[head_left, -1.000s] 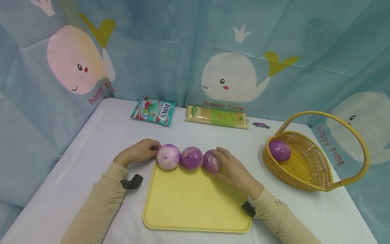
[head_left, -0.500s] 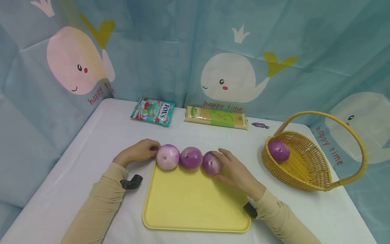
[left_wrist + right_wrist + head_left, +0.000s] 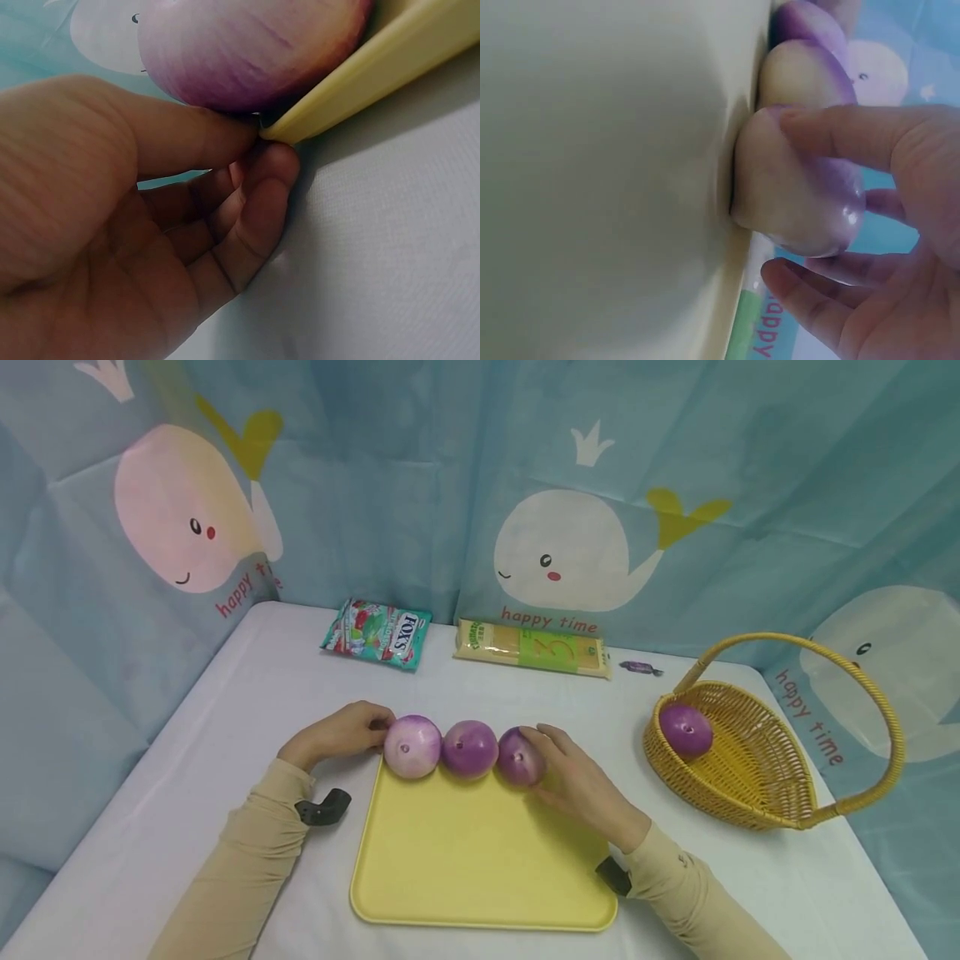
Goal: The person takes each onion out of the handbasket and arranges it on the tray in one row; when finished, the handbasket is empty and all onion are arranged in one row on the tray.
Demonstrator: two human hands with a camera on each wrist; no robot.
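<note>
Three purple onions sit in a row along the far edge of the yellow tray (image 3: pixel 483 860): a pale left onion (image 3: pixel 412 747), a middle onion (image 3: pixel 470 749) and a right onion (image 3: pixel 520 758). My left hand (image 3: pixel 341 733) is at the tray's far left corner, beside the pale onion. In the left wrist view its thumb and curled forefinger pinch the tray corner (image 3: pixel 322 109). From the right side, my right hand (image 3: pixel 588 789) holds the right onion. The right wrist view has the thumb (image 3: pixel 840 135) on that onion, with other fingers curved around its outer side.
A wicker basket (image 3: pixel 750 814) with a tall handle stands at the right, with another purple onion (image 3: pixel 686 731) inside. Along the back lie a teal candy bag (image 3: pixel 378 633), a noodle packet (image 3: pixel 532 647) and a small purple wrapped candy (image 3: pixel 641 667). A whale-print curtain (image 3: pixel 390 468) hangs behind.
The right hand and its onion shift slightly toward the near side, then back. The left hand keeps its place at the tray corner.
</note>
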